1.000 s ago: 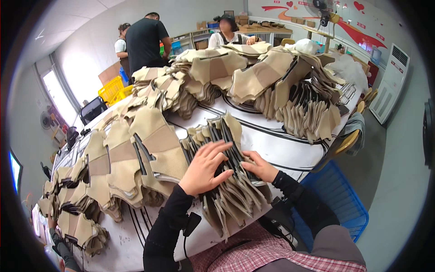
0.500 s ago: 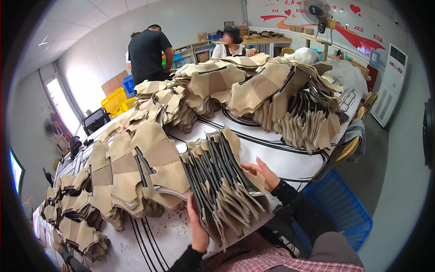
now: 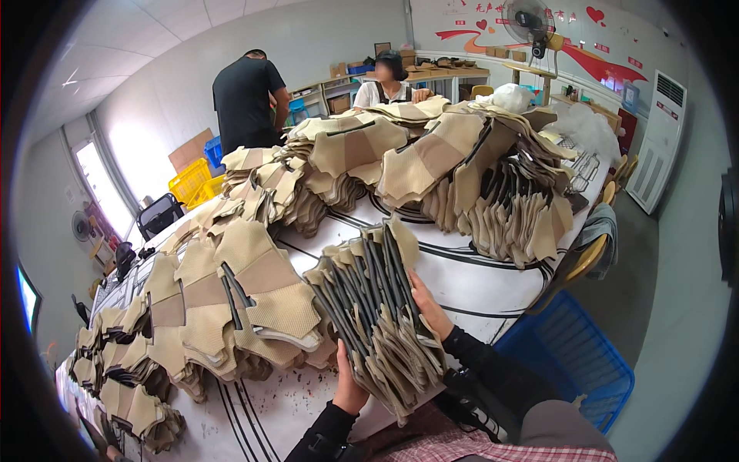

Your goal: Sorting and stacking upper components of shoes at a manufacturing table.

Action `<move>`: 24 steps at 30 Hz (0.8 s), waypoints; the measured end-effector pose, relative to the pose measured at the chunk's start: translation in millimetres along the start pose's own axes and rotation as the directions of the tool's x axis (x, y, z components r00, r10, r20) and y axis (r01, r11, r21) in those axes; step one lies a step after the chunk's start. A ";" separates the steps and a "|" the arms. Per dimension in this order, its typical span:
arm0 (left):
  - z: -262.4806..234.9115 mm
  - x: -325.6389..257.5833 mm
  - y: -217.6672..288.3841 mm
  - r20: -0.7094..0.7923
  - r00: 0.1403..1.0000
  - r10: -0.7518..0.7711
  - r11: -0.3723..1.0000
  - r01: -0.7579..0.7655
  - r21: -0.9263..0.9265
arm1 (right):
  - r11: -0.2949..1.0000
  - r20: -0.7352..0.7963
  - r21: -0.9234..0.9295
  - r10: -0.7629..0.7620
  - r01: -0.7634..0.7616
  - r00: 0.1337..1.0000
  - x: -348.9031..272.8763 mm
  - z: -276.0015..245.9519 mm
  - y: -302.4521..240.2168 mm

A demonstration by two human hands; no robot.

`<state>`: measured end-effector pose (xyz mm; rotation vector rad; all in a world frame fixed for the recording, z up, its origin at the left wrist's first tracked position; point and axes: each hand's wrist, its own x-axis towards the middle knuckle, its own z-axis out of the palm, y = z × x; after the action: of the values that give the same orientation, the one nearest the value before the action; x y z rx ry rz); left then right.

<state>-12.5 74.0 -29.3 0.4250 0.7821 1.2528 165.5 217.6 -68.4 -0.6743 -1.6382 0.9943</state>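
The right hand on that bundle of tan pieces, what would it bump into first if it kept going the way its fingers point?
Probably the big heap of tan pieces across the white table. The right hand points up and away along the bundle, though depth is unclear.

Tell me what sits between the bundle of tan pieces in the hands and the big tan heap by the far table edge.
In the head view, only bare white table with curved black lines separates the bundle from the heap.
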 end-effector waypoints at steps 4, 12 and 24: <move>-1.7 34.2 5.5 0.281 0.959 -0.035 0.944 0.124 -0.306 | 0.890 0.012 -0.450 -0.081 0.078 0.997 12.6 -15.3 -52.6; -12.2 124.2 16.4 0.315 0.919 0.236 0.891 -0.076 -0.447 | 0.613 0.156 -0.762 -0.140 0.209 0.978 127.5 19.7 -81.0; -10.4 61.6 -2.7 0.163 0.987 0.000 0.941 0.055 -0.333 | 0.660 0.373 -0.744 0.276 0.108 0.886 172.2 76.8 -5.8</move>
<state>-11.6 130.5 -56.1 0.2315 0.4229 1.2800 43.1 335.8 13.1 -1.1362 -2.5136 0.5020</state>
